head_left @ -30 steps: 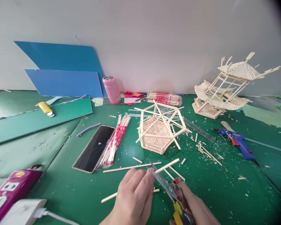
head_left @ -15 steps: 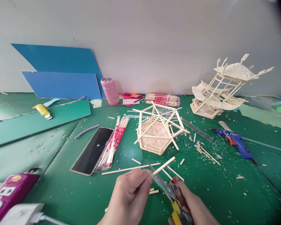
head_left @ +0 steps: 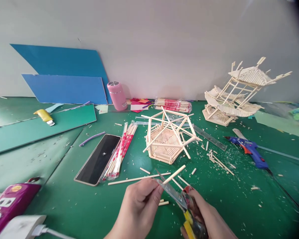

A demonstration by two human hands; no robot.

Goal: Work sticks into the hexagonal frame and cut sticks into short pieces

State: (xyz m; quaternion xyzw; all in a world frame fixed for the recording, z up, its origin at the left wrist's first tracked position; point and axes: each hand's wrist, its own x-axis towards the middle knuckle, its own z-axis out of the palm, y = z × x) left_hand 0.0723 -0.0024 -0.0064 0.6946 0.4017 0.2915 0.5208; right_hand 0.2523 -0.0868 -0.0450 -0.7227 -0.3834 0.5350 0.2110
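Note:
My left hand (head_left: 138, 209) pinches one end of a pale wooden stick (head_left: 174, 174) low in the middle of the view. My right hand (head_left: 206, 219) grips yellow-handled scissors (head_left: 173, 194), whose blades sit at the stick just beyond my left fingertips. Straight ahead on the green mat (head_left: 226, 199) stands a hexagonal stick frame (head_left: 168, 139). A taller stick tower model (head_left: 239, 93) leans at the back right. Loose sticks (head_left: 139, 179) lie between my hands and the frame.
A phone (head_left: 98, 158) and a pack of chopsticks (head_left: 121, 151) lie to the left, a blue glue gun (head_left: 250, 151) and a ruler (head_left: 210, 137) to the right. A pink cup (head_left: 116, 95), blue boards (head_left: 64, 88) and a second chopstick pack (head_left: 174, 105) sit by the wall. A power strip (head_left: 8, 205) is at the bottom left.
The view has shifted slightly. A stick that lay under my left hand is out of sight. Both hands keep their hold on stick and scissors.

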